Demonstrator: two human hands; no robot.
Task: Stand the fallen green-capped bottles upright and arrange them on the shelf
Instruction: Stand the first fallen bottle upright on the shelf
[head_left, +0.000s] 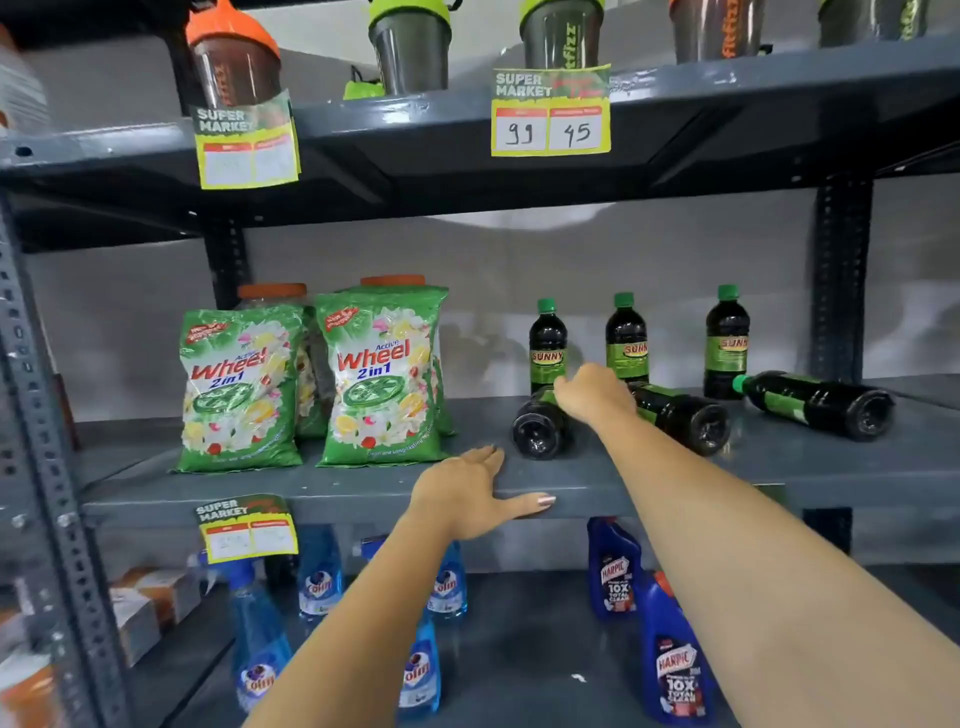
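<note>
Right hand (592, 397): centre frame, fingers curled onto the nearest fallen bottle (540, 423), its base toward the camera.
Left hand (470, 496): fingers apart, flat on shelf (675, 486) edge.

- Bright, even indoor light falls from above and in front.
- The upper shelf (467, 119) casts a dark band beneath itself.
- Soft shadows lie on the grey wall (467, 338) behind the detergent bags (382, 374).
- Glare streaks the bags and the lying bottles (818, 402).
- Wide-angle bending bows the shelf lines.
- The left edge and corners are smeared and out of focus.
</note>
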